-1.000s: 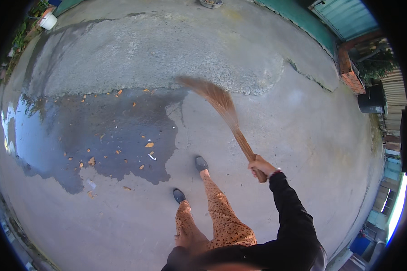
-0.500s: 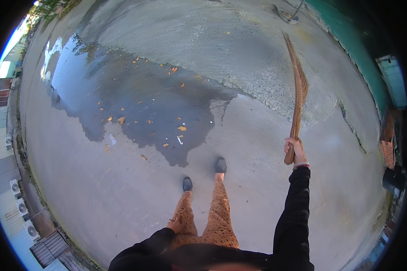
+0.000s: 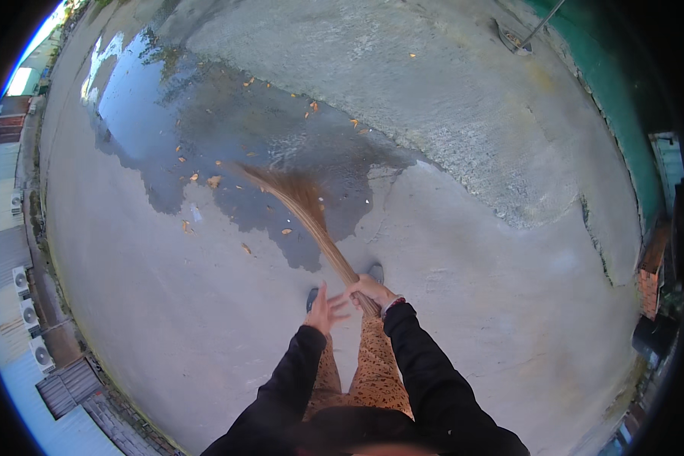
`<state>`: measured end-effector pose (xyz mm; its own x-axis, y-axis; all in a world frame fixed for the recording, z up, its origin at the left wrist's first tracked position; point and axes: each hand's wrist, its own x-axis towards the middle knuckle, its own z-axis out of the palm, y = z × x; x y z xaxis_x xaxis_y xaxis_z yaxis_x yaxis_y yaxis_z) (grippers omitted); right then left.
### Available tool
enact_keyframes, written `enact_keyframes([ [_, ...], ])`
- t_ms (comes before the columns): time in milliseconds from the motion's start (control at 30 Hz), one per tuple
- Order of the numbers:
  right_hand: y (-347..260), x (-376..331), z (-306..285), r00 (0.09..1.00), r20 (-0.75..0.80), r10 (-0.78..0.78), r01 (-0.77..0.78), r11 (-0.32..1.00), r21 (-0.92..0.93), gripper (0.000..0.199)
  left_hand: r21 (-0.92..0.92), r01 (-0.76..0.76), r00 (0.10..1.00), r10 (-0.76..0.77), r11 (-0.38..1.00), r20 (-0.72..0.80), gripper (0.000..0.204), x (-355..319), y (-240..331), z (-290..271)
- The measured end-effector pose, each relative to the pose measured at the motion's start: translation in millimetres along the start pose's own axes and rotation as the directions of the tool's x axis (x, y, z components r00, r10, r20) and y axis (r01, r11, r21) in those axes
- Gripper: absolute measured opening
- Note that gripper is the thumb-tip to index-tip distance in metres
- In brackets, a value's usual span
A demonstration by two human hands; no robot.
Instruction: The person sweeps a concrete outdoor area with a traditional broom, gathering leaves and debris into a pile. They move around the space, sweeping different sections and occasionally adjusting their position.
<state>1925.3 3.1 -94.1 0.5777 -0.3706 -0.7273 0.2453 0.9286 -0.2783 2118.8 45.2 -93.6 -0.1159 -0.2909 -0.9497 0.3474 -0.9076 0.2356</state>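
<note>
Just above the patterned trousers (image 3: 374,372), the right hand (image 3: 369,289) has its grip closed around the handle of a straw broom (image 3: 304,205). The left hand (image 3: 323,310) hovers beside it, fingers spread and holding nothing. The broom slants away up-left, its bristles fanned over the wet patch (image 3: 228,137) on the concrete ground (image 3: 471,251), among scattered dry leaves (image 3: 213,182).

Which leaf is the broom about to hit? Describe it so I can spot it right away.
Find the dark wet patch on the concrete. The broom in the right hand fans out at its near edge; just left of the bristle tips lies a leaf, bigger and paler orange than the specks around it.
</note>
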Motion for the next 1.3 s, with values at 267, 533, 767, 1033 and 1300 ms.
enact_keyframes([
  [267, 55, -153, 55, 0.898, -0.436, -0.068, 0.187, 0.953, 0.237, 0.049, 0.022, -0.091, 0.966, 0.083, 0.996, 0.244, 0.039, -13, -1, 157],
  [533, 36, -143, 99, 0.582, -0.805, 0.113, 0.422, 0.805, 0.417, 0.008, 0.311, 0.301, 0.634, -0.433, 0.901, 0.64, 0.018, 14, -63, 195],
  [767, -24, 28, 159, 0.928, -0.371, 0.035, 0.071, 0.961, 0.269, 0.019, 0.074, 0.213, 0.87, -0.223, 0.974, 0.44, 0.012, 95, 113, 25],
  [1033, -110, 71, 177, 0.999, -0.047, -0.011, 0.012, 1.0, 0.015, 0.031, -0.007, -0.457, 0.878, 0.45, 0.89, -0.163, 0.041, 49, 254, -13],
  [1300, -9, -10, 227, 0.721, -0.691, -0.036, 0.3, 0.917, 0.264, 0.009, 0.16, -0.014, 0.779, -0.09, 0.987, 0.62, 0.054, 16, 127, 65],
])
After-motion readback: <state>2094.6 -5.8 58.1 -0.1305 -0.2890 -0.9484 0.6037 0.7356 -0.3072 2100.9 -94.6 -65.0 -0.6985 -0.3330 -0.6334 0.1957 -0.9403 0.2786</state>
